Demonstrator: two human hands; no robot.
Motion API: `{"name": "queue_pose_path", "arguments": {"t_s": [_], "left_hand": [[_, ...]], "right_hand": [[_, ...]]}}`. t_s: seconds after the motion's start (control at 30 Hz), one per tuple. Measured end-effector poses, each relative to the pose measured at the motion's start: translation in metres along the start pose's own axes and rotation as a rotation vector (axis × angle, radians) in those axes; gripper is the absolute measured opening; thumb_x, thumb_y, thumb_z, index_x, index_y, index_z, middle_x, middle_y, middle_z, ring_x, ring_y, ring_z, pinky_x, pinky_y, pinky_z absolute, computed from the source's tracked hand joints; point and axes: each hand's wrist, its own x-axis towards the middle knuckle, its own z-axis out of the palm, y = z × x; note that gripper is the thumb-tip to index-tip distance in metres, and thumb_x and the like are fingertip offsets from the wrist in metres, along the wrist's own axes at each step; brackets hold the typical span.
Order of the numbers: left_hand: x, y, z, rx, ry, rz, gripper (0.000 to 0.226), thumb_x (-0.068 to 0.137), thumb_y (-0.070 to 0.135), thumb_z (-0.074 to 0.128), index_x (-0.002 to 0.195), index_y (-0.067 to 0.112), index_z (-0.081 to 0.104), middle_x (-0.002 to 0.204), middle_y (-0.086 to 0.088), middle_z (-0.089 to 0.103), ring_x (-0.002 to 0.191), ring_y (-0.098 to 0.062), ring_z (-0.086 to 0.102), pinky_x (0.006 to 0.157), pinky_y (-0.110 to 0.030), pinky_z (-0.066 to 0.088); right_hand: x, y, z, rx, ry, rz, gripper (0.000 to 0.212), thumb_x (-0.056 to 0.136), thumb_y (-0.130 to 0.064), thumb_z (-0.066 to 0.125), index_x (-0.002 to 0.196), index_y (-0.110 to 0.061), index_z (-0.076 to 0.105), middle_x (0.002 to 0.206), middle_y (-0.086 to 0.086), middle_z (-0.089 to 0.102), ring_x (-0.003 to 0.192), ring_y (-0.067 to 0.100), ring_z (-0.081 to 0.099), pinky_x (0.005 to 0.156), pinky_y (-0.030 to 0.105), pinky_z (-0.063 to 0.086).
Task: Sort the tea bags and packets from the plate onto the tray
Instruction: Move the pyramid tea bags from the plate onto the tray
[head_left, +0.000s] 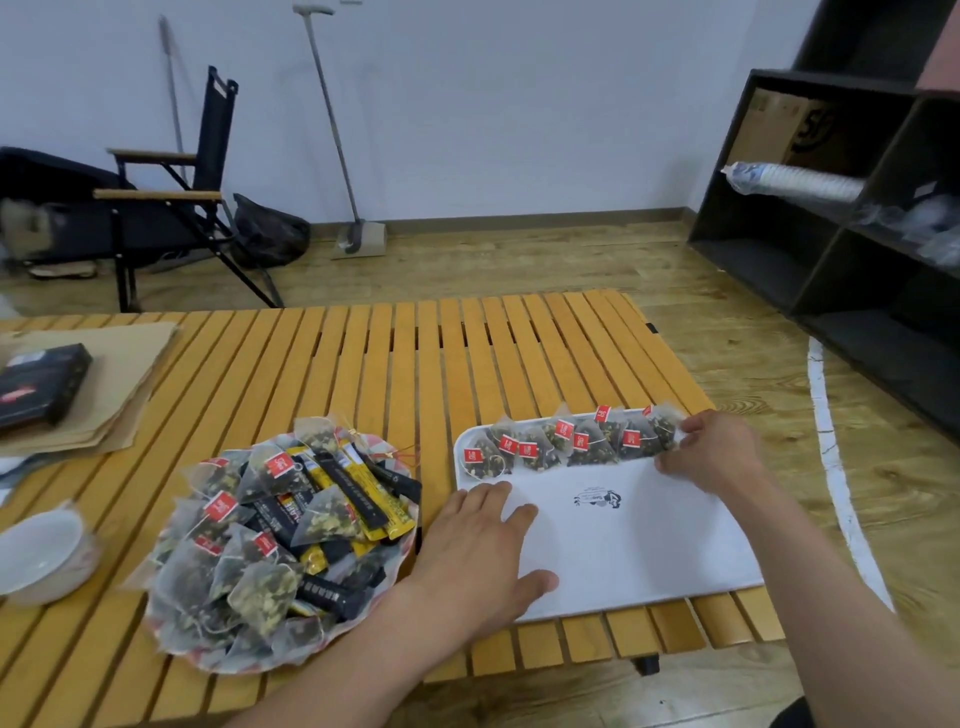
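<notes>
Partly behind right fingers (693, 425), tea bag (661, 425)

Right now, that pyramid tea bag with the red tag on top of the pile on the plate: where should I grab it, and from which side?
Pinch the pyramid tea bag by its raised peak, beside the red tag, coming from above. It sits on top of the heap on the plate, so the peak looks free, while its lower edges are tucked among other bags.
</notes>
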Motion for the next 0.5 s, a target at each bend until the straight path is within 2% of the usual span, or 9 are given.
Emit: {"name": "queue_pose_path", "arguments": {"t_s": [0.07,0.13,0.23,0.3,0.37,0.43,0.5], "left_hand": [[-0.002,-0.002,-0.006,-0.044,0.007,-0.002,0.072,0.098,0.063,0.048,0.158,0.025,0.032,0.168,-0.008,0.021,0.154,-0.026,0.019,0.124,-0.042,0.018],[-0.006,-0.009,-0.019,-0.106,0.085,-0.009,0.063,0.098,0.059,0.053,0.150,0.025,0.045,0.159,-0.003,0.041,0.145,-0.024,0.038,0.114,-0.041,0.035],[-0.015,-0.034,-0.054,-0.174,0.289,-0.045,0.039,0.096,0.053,0.060,0.127,0.029,0.061,0.121,0.009,0.068,0.109,-0.015,0.063,0.088,-0.036,0.054],[-0.027,-0.060,-0.080,-0.254,0.393,-0.133,0.027,0.093,0.046,0.068,0.114,0.030,0.064,0.099,0.014,0.069,0.091,-0.009,0.065,0.079,-0.036,0.056],[-0.042,-0.092,-0.101,-0.325,0.459,-0.243,0.021,0.089,0.040,0.074,0.106,0.029,0.067,0.090,0.015,0.068,0.084,-0.008,0.064,0.076,-0.035,0.057],[-0.058,-0.126,-0.110,-0.350,0.517,-0.343,0.018,0.087,0.036,0.077,0.101,0.029,0.070,0.086,0.015,0.068,0.083,-0.009,0.064,0.075,-0.035,0.056],[-0.071,-0.157,-0.108,-0.321,0.545,-0.448,0.015,0.087,0.033,0.077,0.100,0.031,0.071,0.089,0.016,0.068,0.086,-0.012,0.065,0.077,-0.035,0.056]], "right_hand": [[-0.007,-0.005,-0.006,-0.097,0.027,-0.005,0.060,0.072,-0.033,0.088,0.125,-0.013,0.068,0.105,0.010,0.074,0.099,0.032,0.068,0.083,0.037,0.056],[-0.021,-0.017,-0.013,-0.097,0.096,-0.066,0.042,0.076,-0.033,0.085,0.113,-0.018,0.072,0.094,0.008,0.074,0.088,0.032,0.067,0.072,0.035,0.054],[-0.055,-0.052,-0.013,0.123,0.109,-0.271,0.012,0.080,-0.025,0.082,0.088,-0.022,0.073,0.072,-0.006,0.070,0.069,0.015,0.063,0.056,0.026,0.040],[-0.085,-0.082,0.000,0.205,0.023,-0.445,0.011,0.080,-0.026,0.083,0.080,-0.025,0.072,0.070,-0.010,0.071,0.070,0.009,0.065,0.058,0.028,0.045],[-0.113,-0.111,0.020,0.240,-0.097,-0.597,0.012,0.080,-0.030,0.084,0.080,-0.029,0.072,0.072,-0.013,0.072,0.071,0.003,0.067,0.065,0.030,0.054],[-0.138,-0.135,0.041,0.252,-0.241,-0.720,0.014,0.083,-0.035,0.082,0.090,-0.032,0.071,0.079,-0.017,0.071,0.071,-0.003,0.066,0.065,0.021,0.053],[-0.157,-0.155,0.060,0.245,-0.341,-0.820,0.025,0.084,-0.037,0.080,0.105,-0.036,0.067,0.090,-0.019,0.069,0.076,-0.004,0.065,0.063,0.014,0.050]]}}
